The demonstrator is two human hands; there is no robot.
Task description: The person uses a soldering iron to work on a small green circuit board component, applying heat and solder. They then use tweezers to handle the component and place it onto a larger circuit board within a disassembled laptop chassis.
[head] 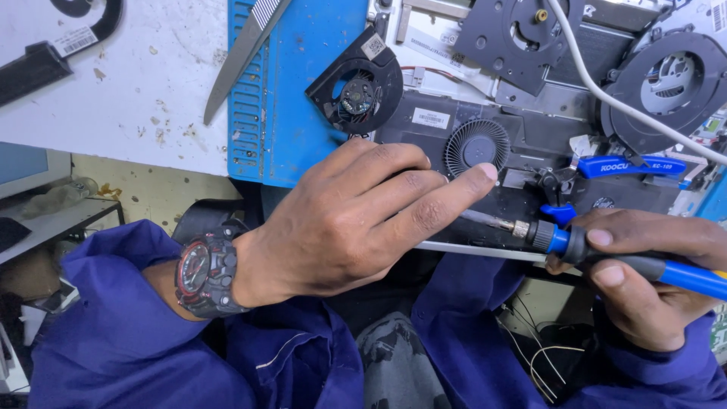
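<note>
My left hand rests on the near edge of a dark laptop chassis, index finger stretched toward a round grey fan; whether it holds something beneath is hidden. A black-and-red watch sits on that wrist. My right hand grips a blue-and-black soldering iron like a pen, its metal tip pointing left, just under my left index finger.
A loose black fan lies on a blue box. Blue-handled cutters, a white cable, two more fans and scissors lie around. Thin wires hang below the bench edge.
</note>
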